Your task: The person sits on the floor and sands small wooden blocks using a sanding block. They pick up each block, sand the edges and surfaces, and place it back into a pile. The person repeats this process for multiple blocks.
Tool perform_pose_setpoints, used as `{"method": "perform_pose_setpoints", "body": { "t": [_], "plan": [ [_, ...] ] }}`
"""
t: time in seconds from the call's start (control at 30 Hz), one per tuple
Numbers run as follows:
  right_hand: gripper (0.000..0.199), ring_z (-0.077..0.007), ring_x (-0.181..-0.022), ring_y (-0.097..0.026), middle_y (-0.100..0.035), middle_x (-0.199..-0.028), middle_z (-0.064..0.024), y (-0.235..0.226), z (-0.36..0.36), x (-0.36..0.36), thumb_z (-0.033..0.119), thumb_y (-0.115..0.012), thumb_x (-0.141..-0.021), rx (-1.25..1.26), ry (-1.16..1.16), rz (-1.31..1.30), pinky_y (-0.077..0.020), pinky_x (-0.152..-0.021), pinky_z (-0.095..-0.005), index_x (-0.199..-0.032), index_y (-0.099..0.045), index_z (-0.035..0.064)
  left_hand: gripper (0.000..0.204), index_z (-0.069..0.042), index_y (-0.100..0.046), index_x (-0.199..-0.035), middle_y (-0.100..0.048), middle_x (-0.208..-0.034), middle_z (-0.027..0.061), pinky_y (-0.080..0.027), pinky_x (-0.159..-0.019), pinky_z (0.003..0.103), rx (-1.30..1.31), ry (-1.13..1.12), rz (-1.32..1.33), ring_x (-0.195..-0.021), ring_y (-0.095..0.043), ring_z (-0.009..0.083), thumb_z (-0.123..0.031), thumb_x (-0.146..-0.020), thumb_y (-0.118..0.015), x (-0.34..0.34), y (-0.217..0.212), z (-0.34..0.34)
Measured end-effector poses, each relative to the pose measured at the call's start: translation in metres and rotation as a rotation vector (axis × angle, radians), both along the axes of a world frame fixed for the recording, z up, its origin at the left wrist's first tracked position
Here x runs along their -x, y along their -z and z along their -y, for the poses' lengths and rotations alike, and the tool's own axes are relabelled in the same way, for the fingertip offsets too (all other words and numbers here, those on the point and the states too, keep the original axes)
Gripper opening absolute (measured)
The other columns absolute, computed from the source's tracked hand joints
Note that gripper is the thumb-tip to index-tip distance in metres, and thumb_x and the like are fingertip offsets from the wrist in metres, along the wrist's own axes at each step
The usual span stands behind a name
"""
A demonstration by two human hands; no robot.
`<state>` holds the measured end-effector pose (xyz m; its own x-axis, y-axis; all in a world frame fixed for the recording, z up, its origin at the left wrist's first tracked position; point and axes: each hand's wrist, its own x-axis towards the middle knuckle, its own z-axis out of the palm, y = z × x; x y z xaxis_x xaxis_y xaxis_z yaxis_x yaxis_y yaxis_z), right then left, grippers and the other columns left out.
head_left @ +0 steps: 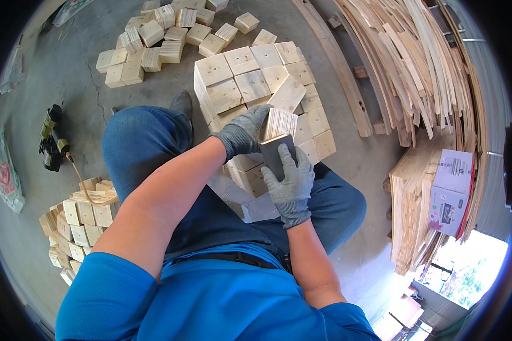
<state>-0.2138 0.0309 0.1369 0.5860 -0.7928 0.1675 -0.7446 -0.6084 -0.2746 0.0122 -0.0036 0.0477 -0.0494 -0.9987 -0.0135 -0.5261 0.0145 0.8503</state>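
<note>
Two gloved hands meet over a stack [224, 95], the left hand [244, 132] on a block [280, 122] and the right hand [294, 182] on a dark pad [273, 158]. The step looks like rubbing the pad over the block, though this one view shows no motion. To do that well, the left hand should steady the block firmly, its fingertips clear of the face being rubbed. The pad is best laid flat and pressed evenly; a tilt would probably round an edge, and a hard push could make the block slip.

The block lies just to the right of the left fingers, its striped side turned toward the person, beyond the pad. Those fingers are partly curled and appear to have hold of its left side; their far tips are hard to make out. The right fingers are spread, bent a little over the pad's dark face, and seem to hold it; its underside is hidden. Pad and block appear to touch at the near edge of the striped side. Whether the pale face just beyond belongs to the same block, I cannot tell.
</note>
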Motion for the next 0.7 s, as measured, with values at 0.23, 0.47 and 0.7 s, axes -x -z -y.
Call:
{"method": "perform_pose_setpoints", "body": {
  "t": [0.23, 0.47, 0.7],
  "plan": [
    [0.072, -0.0462, -0.126, -0.06, -0.06, -0.141, -0.0254, 0.003, 0.034, -0.019, 0.036, -0.088, -0.084, 0.044, 0.007, 0.054, -0.0486, -0.105, -0.058, -0.148, -0.065, 0.0149, 0.112, -0.009, -0.041, -0.159, -0.052, -0.151, 0.0236, -0.046, -0.12, 0.044, -0.056, -0.045, -0.027, -0.141, -0.055, 0.0428, -0.031, -0.066, -0.1, 0.0, -0.006, -0.002],
    [0.069, -0.0448, -0.125, -0.064, -0.063, -0.142, -0.0238, 0.008, 0.126, -0.067, 0.043, -0.085, -0.086, 0.023, 0.168, -0.017, -0.0518, -0.106, -0.0549, -0.147, -0.067, 0.0166, 0.114, -0.002, -0.04, -0.16, -0.048, -0.156, 0.026, -0.042, -0.124, 0.044, -0.022, -0.032, 0.024, -0.146, -0.05, 0.0433, -0.044, -0.07, -0.098, 0.0, 0.004, 0.0],
    [0.069, -0.043, -0.129, -0.062, -0.065, -0.139, -0.0258, 0.0, 0.11, -0.066, 0.037, -0.088, -0.085, -0.022, 0.206, 0.004, -0.0495, -0.112, -0.0512, -0.146, -0.068, 0.01, 0.113, -0.005, -0.042, -0.159, -0.049, -0.156, 0.0259, -0.043, -0.123, 0.045, -0.05, -0.019, 0.012, -0.146, -0.051, 0.0432, -0.042, -0.069, -0.099, 0.001, 0.0, 0.0]
  ]
}}
